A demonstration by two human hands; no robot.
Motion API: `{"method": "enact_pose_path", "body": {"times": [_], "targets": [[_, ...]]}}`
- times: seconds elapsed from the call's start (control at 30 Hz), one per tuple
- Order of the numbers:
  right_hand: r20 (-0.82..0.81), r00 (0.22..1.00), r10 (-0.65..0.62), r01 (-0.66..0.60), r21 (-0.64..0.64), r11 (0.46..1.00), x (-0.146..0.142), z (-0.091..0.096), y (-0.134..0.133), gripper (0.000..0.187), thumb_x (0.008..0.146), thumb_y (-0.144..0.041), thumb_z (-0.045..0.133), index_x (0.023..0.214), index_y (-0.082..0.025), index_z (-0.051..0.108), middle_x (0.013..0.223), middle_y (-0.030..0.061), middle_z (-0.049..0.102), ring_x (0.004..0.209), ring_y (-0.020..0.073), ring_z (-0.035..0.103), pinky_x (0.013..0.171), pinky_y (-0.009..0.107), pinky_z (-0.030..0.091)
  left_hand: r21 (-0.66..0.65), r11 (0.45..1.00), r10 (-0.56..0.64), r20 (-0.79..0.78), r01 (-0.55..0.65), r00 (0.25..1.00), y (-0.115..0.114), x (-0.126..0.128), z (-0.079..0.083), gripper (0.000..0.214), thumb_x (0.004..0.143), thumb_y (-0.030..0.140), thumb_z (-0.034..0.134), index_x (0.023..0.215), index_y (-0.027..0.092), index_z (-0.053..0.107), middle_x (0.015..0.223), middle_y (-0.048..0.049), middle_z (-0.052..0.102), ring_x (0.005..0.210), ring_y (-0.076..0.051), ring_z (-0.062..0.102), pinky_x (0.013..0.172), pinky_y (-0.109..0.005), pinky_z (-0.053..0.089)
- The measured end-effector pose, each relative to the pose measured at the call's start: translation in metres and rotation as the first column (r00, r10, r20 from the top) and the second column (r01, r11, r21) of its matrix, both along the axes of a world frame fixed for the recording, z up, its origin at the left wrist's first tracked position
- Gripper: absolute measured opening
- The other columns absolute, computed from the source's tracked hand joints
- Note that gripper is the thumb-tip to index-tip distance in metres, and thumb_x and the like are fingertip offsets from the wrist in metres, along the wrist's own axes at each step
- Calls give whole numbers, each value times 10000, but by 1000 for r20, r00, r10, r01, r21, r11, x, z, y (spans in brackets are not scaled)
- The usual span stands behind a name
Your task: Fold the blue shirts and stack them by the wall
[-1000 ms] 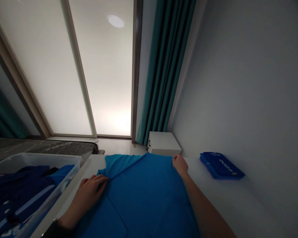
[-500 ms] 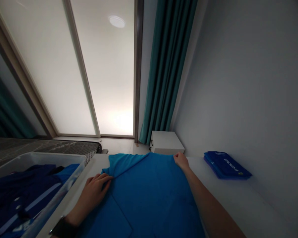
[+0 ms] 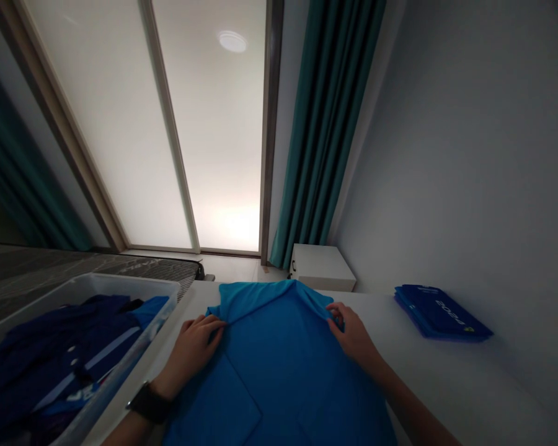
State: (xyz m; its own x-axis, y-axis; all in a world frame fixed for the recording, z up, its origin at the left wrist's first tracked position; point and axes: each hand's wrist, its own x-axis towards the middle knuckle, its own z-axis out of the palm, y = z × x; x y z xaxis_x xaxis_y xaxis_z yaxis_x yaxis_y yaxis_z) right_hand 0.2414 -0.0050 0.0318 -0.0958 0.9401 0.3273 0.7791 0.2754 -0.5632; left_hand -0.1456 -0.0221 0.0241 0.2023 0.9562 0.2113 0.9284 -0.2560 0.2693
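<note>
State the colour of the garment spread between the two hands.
The garment is bright blue, best seen in the head view.

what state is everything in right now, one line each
Blue garment, spread out, partly folded
Left hand, fingers on the garment's left fold
Right hand, pinching the garment's right flap
Plastic bin, open-topped, holding clothes
Clothes, loosely heaped
Folded clothing, stacked flat
Right teal curtain, hanging gathered
Frosted sliding door, apparently shut
Wristwatch, strapped on left wrist
</note>
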Motion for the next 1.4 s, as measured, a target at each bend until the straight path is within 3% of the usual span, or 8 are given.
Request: {"method": "enact_pose_path", "body": {"times": [0.13,0.3,0.67,0.83,0.97,1.13,1.23,1.4], "targets": [[147,984,100,-97,-30,995,-6,-11,-27,206,865,-236,467,987,-237,633,922,58,661,880,236,602,838,397,456,9,1000,4,27,-4,1000,-2,1,2,342,939,327,407,1009,295,740,1084,-25,727,1049,-259,637,912,-393,398],[270,954,131,-133,-12,991,-9,-25,-36,227,910,-186,445,962,-219,664,940,61,658,904,241,595,809,398,447,22,1000,-12,67,11,998,-3,1,5,351,953,357,395,961,278,736,1035,-27,728,994,-250,643,888,-388,391],[253,962,99,-127,96,987,-7,-41,-38,268,962,-228,409,985,-210,676,933,67,635,868,230,593,768,382,456,-30,999,-38,97,41,995,-2,-1,4,388,973,397,374,903,248,726,955,-48,709,942,-252,616,847,-378,377],[267,958,105,-141,121,983,-11,-34,-39,269,967,-249,410,1036,-209,667,947,74,630,883,237,591,787,394,459,-60,997,-50,115,57,992,-3,0,5,378,981,382,374,906,240,716,987,-58,704,959,-250,611,850,-377,370],[308,929,205,-238,75,968,-39,-11,-36,273,964,-201,411,1062,-219,665,983,70,641,936,241,590,826,406,455,-74,995,-50,128,60,991,-4,0,6,358,979,353,383,909,234,714,990,-54,699,950,-243,613,854,-377,371],[292,839,460,-462,-65,884,-105,15,-14,349,942,-94,391,1145,-206,651,1099,80,656,1024,233,587,881,402,462,-67,997,-39,143,49,989,-4,0,5,328,972,320,400,901,238,710,983,-48,695,950,-240,612,847,-372,372],[283,824,491,-500,-48,865,-143,13,4,381,929,-69,394,1197,-194,633,1205,94,634,1134,242,559,955,404,449,-60,997,-36,156,45,987,-5,1,3,307,968,304,415,907,239,709,984,-46,693,947,-236,609,850,-377,367],[312,827,467,-497,19,867,-180,-10,16,404,942,-131,442,1324,-204,553,1347,108,561,1277,262,477,1071,441,383,-44,998,-46,165,54,985,-8,2,5,248,953,257,447,901,235,688,953,-35,693,940,-232,613,843,-374,374]]}}
